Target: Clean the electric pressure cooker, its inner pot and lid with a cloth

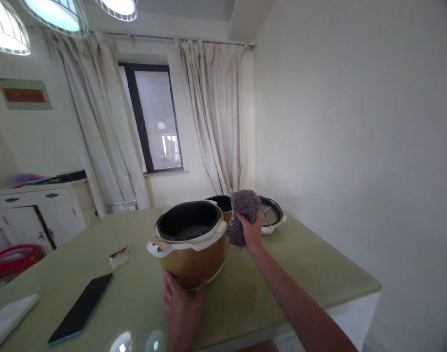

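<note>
A gold-brown electric cooker body (pixel 196 261) with a white rim and a dark inside stands upright on the pale green table (pixel 135 288). My left hand (pixel 181 303) grips its lower front edge, fingers on the left side and thumb at the right. My right hand (pixel 250 230) is closed around a bunched purple-grey cloth (pixel 245 203), raised just right of the cooker's rim. Behind the cooker, partly hidden, is another dark-rimmed round pot (pixel 223 200). The round lid (pixel 272 215) lies beyond the cloth with its inner side showing.
A phone (pixel 82 308) lies on the table's left part, with a small white packet (pixel 118 256) beyond it and a white object (pixel 12 315) at the left edge. A wall (pixel 348 146) runs along the right. A white cabinet (pixel 58 210) and red basin (pixel 16 259) stand at left.
</note>
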### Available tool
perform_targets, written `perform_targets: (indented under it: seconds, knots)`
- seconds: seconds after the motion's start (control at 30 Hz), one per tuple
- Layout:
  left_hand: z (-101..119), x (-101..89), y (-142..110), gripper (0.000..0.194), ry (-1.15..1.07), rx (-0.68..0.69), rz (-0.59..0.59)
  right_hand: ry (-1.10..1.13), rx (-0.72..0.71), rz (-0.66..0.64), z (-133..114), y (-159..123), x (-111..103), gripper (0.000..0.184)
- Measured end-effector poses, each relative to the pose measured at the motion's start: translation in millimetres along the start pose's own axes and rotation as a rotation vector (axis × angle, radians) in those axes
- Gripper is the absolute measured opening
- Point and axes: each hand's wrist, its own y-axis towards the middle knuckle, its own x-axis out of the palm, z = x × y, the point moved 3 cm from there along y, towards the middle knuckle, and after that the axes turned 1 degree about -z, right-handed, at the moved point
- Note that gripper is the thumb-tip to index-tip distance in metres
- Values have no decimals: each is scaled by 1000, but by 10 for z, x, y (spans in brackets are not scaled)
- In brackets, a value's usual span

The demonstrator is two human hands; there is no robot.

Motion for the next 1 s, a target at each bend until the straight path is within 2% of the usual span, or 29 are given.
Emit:
perform_targets:
  seconds: [0.07, 0.17, 0.23, 0.3, 0.33, 0.37, 0.43, 0.47, 0.57, 0.63, 0.73, 0.87, 0.93, 1.0]
  knots:
    - [53, 46, -127, 113, -44, 48, -60, -37, -74, -15, -275, 183, -64, 72]
    - [37, -81, -106, 96, -162, 52, -83, -278, -312, -246, -723, 450, -35, 76]
    - [26, -303, 109, 82, -231, 0, 28, -474, -424, -553, -907, 550, 79, 76]
    - [82, -558, 467, 79, -286, 1, 175, -597, -451, -865, -977, 557, 203, 71]
    - [137, -669, 678, 77, -306, 21, 238, -629, -455, -961, -993, 534, 250, 68]
    - [207, -756, 894, 73, -318, 48, 285, -642, -463, -1006, -1010, 499, 285, 65]
    - [364, -823, 1295, 65, -376, 106, 250, -630, -484, -979, -1068, 386, 324, 60]
    - [432, -800, 1458, 60, -427, 108, 167, -616, -494, -956, -1111, 305, 335, 59]
    - [531, -645, 1730, 54, -627, 78, -23, -614, -516, -907, -1302, -11, 386, 62]
    - [503, -549, 1776, 54, -696, 77, -70, -626, -552, -883, -1467, -227, 481, 68]
    - [386, -488, 1798, 52, -727, 27, -79, -617, -602, -887, -1694, -454, 736, 73]
    - [330, -536, 1819, 50, -746, 9, -68, -621, -589, -940, -1804, -478, 1013, 68]
    - [316, -539, 1776, 58, -814, -11, -90, -586, -572, -986, -1752, -399, 986, 69]
    - [268, -501, 1681, 66, -889, -27, -102, -534, -565, -1029, -1637, -279, 836, 70]
